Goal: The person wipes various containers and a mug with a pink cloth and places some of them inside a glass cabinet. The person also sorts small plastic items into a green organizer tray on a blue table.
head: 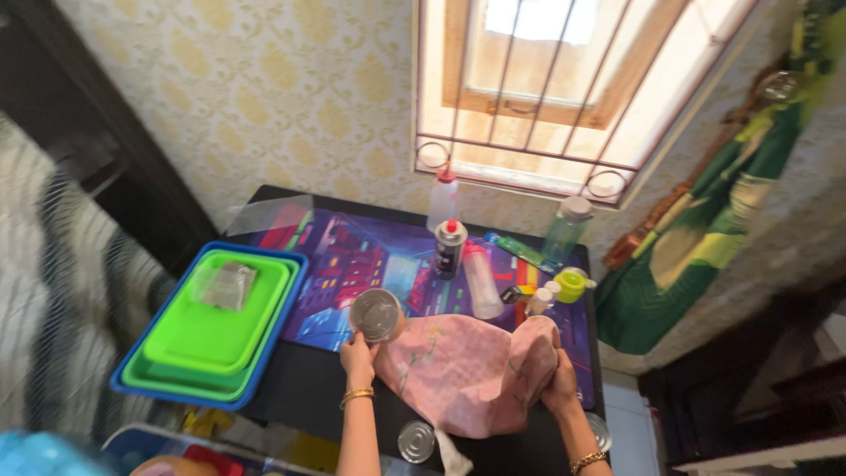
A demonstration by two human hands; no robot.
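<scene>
Right hand (559, 384) half buried in pink cloth (467, 370); round lid (601, 430) at table's right edge partly hidden behind forearm; blurred clutter cut off at bottom-left.

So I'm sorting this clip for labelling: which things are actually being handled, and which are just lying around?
In hand:
left hand holds a clear glass jar
right hand grips a pink cloth

Lying about:
stacked green and blue trays
spray can
squeeze bottles
round lid on the table's near edge
colourful mat
</scene>
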